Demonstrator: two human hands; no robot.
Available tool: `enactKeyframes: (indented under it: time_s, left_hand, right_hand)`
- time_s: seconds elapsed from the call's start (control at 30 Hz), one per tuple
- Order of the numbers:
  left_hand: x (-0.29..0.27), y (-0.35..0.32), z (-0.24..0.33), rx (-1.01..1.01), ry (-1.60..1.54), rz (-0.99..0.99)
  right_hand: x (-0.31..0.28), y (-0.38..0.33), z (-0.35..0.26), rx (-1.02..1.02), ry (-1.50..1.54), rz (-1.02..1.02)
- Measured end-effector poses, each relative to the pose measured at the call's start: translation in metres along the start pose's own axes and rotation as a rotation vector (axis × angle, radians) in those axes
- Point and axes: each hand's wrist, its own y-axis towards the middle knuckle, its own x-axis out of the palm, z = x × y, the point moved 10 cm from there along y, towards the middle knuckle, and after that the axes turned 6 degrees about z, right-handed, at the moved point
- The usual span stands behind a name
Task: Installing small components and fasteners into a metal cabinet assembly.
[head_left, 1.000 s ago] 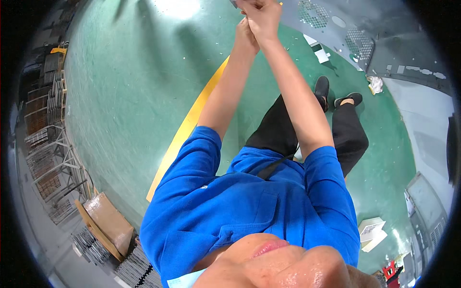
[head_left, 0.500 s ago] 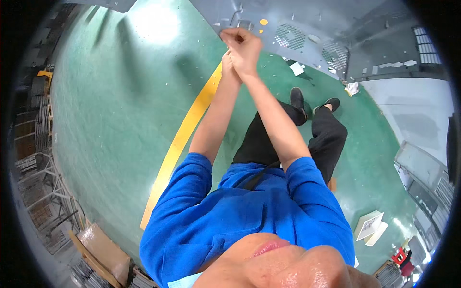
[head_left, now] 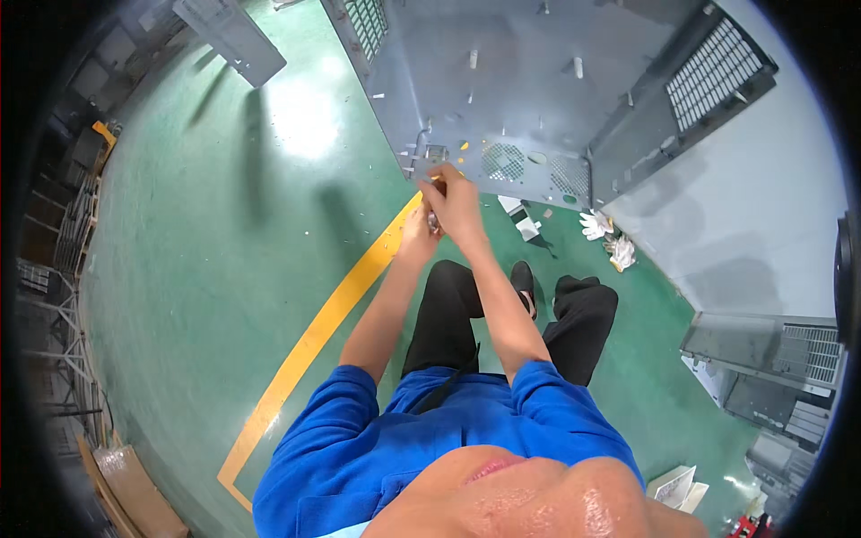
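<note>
My left hand is closed, with a small shiny bit showing at its fingers, too small to name. Just above and to its right, my right hand has its fingertips pinched together; what they hold, if anything, is hidden. Both hands are at the near edge of a large grey sheet-metal cabinet. Its near wall has a round patch of punched holes and a square cutout. Several pale plastic standoffs stick up inside.
Yellow floor tape runs along the green floor. White gloves and a small white box lie near the cabinet. A grey metal panel stands at far left. More metal housings are at right, with white cartons at lower right.
The view has shifted, and more of the cabinet's inside shows. My hands appear lower in the picture and slightly apart, and the shiny bit at my left hand has come into sight.
</note>
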Motion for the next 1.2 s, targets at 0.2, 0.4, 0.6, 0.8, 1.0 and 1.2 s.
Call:
enactKeyframes:
  time_s: [0.2, 0.4, 0.6, 0.8, 1.0, 1.2]
  left_hand:
    - [0.029, -0.042, -0.053, -0.114, -0.208, 0.048]
    - [0.070, -0.066, -0.098, -0.138, -0.220, 0.076]
    - [0.141, -0.078, -0.186, -0.303, -0.186, 0.060]
    - [0.177, -0.082, -0.212, -0.358, 0.055, -0.323]
    - [0.250, -0.122, -0.303, -0.513, 0.185, -0.516]
    - [0.260, -0.139, -0.359, -0.740, 0.168, -0.512]
  right_hand:
    - [-0.043, -0.037, 0.004, -0.246, -0.350, -0.123]
    - [-0.074, -0.076, 0.021, -0.315, -0.524, -0.276]
    - [-0.174, -0.094, 0.061, -0.132, -0.730, -0.231]
    - [-0.222, -0.112, 0.076, 0.012, -0.585, -0.210]
    - [-0.338, -0.175, 0.089, 0.063, -0.661, 0.161]
    - [-0.373, -0.209, 0.096, 0.124, -1.001, 0.276]
